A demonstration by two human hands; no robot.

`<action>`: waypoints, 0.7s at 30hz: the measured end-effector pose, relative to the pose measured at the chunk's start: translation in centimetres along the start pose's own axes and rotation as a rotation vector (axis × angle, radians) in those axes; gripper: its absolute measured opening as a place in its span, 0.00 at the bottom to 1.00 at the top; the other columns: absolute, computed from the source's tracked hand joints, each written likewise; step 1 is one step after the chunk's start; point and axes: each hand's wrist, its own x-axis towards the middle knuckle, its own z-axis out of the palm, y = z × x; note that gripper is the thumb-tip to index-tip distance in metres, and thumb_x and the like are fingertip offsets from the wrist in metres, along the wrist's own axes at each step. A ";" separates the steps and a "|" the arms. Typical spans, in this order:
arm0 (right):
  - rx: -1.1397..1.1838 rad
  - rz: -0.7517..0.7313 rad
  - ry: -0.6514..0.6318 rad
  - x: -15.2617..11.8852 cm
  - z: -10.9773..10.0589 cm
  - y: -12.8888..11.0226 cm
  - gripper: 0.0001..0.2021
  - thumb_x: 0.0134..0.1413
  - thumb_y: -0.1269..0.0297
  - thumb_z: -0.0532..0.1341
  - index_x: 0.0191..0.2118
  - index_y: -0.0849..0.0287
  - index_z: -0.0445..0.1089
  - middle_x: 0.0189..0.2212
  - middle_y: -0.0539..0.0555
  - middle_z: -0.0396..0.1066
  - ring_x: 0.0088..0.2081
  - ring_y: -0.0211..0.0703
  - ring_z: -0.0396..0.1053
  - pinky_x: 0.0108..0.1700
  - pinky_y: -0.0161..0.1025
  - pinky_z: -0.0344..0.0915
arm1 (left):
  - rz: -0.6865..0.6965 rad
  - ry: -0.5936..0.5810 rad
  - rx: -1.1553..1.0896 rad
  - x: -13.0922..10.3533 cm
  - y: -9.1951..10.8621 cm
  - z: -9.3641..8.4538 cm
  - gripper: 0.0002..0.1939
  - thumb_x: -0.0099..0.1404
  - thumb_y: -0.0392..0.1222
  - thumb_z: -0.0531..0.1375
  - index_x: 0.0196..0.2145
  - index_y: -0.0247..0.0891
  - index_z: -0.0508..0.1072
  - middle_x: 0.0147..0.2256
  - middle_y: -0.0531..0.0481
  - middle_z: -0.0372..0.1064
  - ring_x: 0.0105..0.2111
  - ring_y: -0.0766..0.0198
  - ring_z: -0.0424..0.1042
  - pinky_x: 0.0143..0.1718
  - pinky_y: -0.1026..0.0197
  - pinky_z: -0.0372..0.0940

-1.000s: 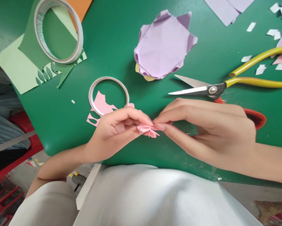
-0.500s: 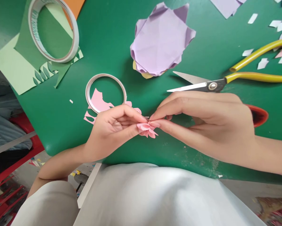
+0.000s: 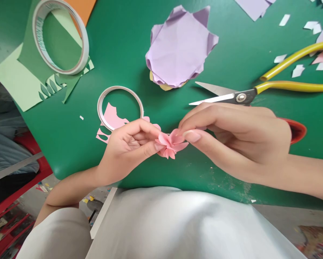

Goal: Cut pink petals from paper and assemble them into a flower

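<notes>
A small pink paper flower is held up over the table's near part, its petals spread. My left hand pinches its left side between thumb and forefinger. On the right, the thumb and forefinger of my right hand close around the tip of a petal. Behind my left hand lie pink paper scraps, partly inside a thin tape ring. Scissors with yellow handles lie open just beyond my right hand.
A purple folded paper piece sits at the back middle. At the back left, a larger tape roll rests on green sheets. White scraps lie at the right, and a red-rimmed object is partly behind my right hand.
My right hand has shifted slightly right from the flower's centre to a petal. The flower now shows more open, with its petals facing up. The view has shifted a little.
</notes>
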 end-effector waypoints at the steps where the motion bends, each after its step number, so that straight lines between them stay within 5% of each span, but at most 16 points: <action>1: 0.021 0.000 -0.002 0.0 0.0 0.0 0.06 0.63 0.74 0.62 0.35 0.57 0.72 0.28 0.47 0.76 0.29 0.35 0.74 0.30 0.34 0.71 | -0.005 -0.007 -0.006 0.0 0.0 0.0 0.04 0.66 0.39 0.67 0.34 0.39 0.75 0.30 0.52 0.80 0.31 0.64 0.81 0.36 0.61 0.79; 21: -0.032 -0.026 0.025 -0.3 0.2 0.2 0.07 0.63 0.76 0.62 0.39 0.56 0.74 0.32 0.47 0.78 0.35 0.36 0.77 0.35 0.34 0.75 | 0.004 0.018 -0.035 -0.1 0.2 0.3 0.01 0.67 0.36 0.66 0.36 0.38 0.77 0.31 0.52 0.80 0.31 0.66 0.81 0.36 0.65 0.80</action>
